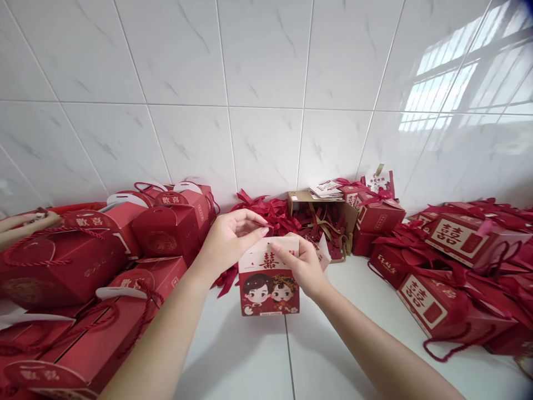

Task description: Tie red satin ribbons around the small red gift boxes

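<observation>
A small red and white gift box (266, 289) with two cartoon figures on its front is held upright above the white tiled floor, in the middle of the view. My left hand (231, 236) pinches at the box's top edge with thumb and fingers together. My right hand (302, 264) grips the box's upper right side, its thumb pressed on the white top panel. Behind the box lies a heap of red ribbons (270, 214).
Red handled gift boxes (166, 228) are stacked at the left. More red boxes with ribbons (441, 266) fill the right. An open cardboard box (322, 216) with ribbons stands against the white tiled wall (266, 83). Someone else's hand (25, 222) shows at the far left.
</observation>
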`<state>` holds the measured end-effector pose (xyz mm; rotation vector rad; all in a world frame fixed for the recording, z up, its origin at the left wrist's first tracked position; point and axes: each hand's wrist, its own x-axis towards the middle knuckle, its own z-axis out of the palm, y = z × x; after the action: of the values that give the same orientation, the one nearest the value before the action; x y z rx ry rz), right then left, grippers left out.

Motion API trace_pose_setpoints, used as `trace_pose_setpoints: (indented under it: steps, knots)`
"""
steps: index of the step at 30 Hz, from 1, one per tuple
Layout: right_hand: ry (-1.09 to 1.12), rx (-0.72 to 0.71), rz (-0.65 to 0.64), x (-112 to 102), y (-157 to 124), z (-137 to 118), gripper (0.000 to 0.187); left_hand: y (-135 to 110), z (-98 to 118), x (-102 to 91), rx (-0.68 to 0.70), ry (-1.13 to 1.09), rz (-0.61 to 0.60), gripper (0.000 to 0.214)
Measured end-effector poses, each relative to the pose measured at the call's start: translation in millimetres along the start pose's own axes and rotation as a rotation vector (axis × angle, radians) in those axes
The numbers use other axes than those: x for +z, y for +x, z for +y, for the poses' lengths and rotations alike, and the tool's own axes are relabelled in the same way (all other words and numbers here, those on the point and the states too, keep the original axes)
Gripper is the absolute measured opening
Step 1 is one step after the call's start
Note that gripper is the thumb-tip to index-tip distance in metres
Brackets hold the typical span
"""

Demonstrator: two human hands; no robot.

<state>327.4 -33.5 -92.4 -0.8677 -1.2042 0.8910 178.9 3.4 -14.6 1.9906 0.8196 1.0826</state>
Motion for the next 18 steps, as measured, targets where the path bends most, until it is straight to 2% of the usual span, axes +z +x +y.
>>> trace_pose_setpoints:
  steps: [2, 7, 9, 11, 13, 14, 16, 18]
  knots:
    - [-0.048, 0.047, -0.062, -1.3, 1.6, 6.8, 0.033, 0.5, -1.2, -1.8, 0.021, 0.05, 0.062, 0.016]
    - [-0.158, 0.226, -0.351, -18.0, 8.9, 13.4, 0.035, -0.9, 2.2, -10.6, 0.141, 0.211, 0.3, 0.014]
    - [-0.26, 0.21, -0.43, -26.2, 11.8, 7.7, 0.031, -2.8, 7.3, -14.0, 0.16, 0.197, 0.365, 0.013]
    - [-0.378, 0.124, -0.464, -34.7, 15.1, -2.7, 0.03, -5.1, 13.0, -16.0, 0.134, 0.145, 0.42, 0.013]
    - [-0.421, 0.023, -0.397, -46.0, 19.5, -15.6, 0.033, -7.5, 18.3, -17.1, 0.112, 0.077, 0.51, 0.016]
    - [-0.402, -0.015, -0.316, -53.7, 22.2, -21.8, 0.035, -8.8, 20.6, -17.5, 0.118, 0.052, 0.556, 0.018]
    - [-0.354, -0.054, -0.05, -74.9, 28.4, -31.6, 0.042, -11.5, 24.6, -19.1, 0.153, 0.037, 0.655, 0.022]
    - [-0.425, -0.036, 0.261, -103.2, 34.5, -35.0, 0.043, -14.5, 27.9, -22.8, 0.158, 0.066, 0.747, 0.027]
